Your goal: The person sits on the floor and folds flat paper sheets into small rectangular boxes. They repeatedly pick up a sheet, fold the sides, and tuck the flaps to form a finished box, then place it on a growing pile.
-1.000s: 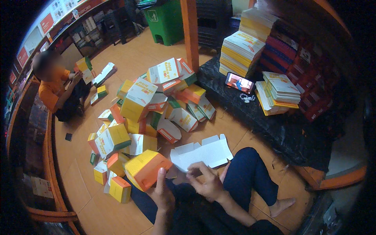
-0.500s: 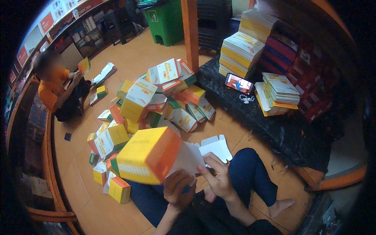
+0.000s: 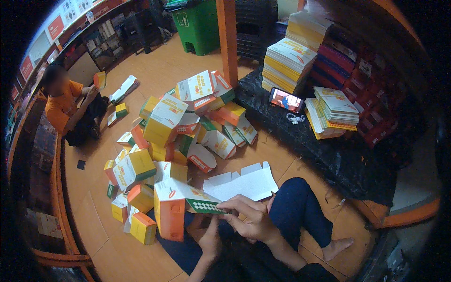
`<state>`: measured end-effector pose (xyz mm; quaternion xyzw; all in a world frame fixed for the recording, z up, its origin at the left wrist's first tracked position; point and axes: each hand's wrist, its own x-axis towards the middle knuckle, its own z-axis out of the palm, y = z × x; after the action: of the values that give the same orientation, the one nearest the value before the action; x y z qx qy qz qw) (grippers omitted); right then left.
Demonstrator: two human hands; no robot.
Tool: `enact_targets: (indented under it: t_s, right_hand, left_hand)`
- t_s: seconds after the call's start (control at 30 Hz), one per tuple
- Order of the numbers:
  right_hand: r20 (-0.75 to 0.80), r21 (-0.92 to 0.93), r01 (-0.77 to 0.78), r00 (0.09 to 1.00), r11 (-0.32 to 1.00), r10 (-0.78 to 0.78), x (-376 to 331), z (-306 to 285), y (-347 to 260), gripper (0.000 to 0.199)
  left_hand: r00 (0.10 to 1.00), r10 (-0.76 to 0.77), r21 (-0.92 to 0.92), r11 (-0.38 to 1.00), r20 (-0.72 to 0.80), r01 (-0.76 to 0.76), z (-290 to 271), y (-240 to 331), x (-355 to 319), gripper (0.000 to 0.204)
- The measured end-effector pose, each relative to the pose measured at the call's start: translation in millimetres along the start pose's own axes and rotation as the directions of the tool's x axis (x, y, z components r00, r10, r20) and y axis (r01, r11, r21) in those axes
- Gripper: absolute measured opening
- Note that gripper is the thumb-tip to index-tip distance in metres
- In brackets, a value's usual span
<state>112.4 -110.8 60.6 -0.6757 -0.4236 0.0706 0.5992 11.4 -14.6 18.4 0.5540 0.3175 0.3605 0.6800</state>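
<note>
I sit on the floor with a folded orange, white and green carton held over my lap. My left hand grips the carton from below. My right hand pinches the carton's green flap at its near end. A flat white unfolded carton blank lies on my blue-trousered knee just beyond the hands.
A heap of folded cartons covers the wooden floor ahead. Stacks of flat blanks and a phone rest on a dark platform at right. Another person in an orange shirt sits far left holding a carton. A green bin stands behind.
The carton, raised high and close to the camera half a second ago, has come down to my lap. My right hand moved from the white blank onto the carton's end flap.
</note>
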Motion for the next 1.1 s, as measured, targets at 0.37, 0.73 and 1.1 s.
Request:
enact_targets:
  t_s: [0.37,0.73,1.1]
  right_hand:
    - [-0.078,-0.374,0.212,0.963,0.903,-0.258,-3.6,8.4,26.0,0.024]
    - [0.010,-0.215,0.226,0.973,0.950,-0.230,-5.2,8.0,35.2,0.020]
    - [-0.078,-0.120,0.103,0.991,0.987,-0.113,-7.3,5.7,42.7,0.056]
  left_hand:
    - [0.986,-0.133,0.083,0.989,0.105,0.124,0.6,9.9,4.1,0.015]
    - [0.972,-0.222,-0.157,0.960,0.072,0.231,6.8,12.6,6.1,0.011]
    - [0.889,-0.396,-0.416,0.786,0.230,0.457,-4.8,12.2,14.8,0.036]
